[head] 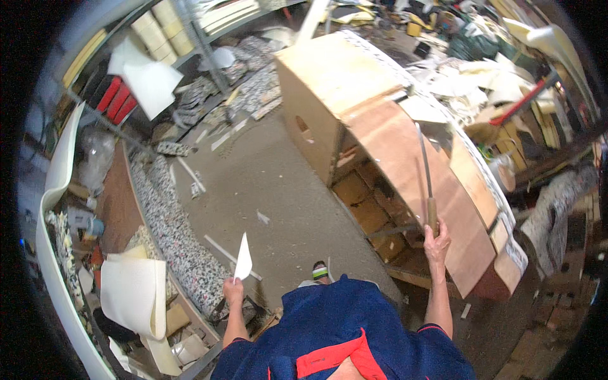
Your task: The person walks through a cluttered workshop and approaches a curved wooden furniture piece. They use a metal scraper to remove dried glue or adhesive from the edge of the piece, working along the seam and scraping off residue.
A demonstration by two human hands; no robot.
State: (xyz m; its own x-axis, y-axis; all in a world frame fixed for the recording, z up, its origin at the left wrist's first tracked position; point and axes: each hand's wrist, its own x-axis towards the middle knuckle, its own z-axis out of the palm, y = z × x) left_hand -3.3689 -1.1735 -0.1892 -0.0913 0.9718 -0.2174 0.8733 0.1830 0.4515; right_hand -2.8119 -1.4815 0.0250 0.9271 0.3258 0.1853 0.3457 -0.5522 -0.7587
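Observation:
My left hand [232, 289] pinches the lower end of a pointed white scrap [244, 259], which looks like foam or sheet material, held over the floor. On the other side, my right hand [437, 240] is closed around the wooden handle of a long thin-bladed tool [424, 156], perhaps a knife, with its blade pointing away from me. Beneath the blade lies a reddish-brown plywood sheet [403, 156] on a large wooden frame [311, 109] with an open, compartmented side. Paler board pieces [468, 175] and a speckled foam edge run along its far right side.
Rolled speckled foam [180, 237] lies along the left, beside a folded cream foam sheet [130, 294]. White strips [232, 256] are scattered on the concrete floor [247, 175]. Metal shelving [204, 47] stands at the upper left. Heaped white scraps [470, 80] fill the upper right.

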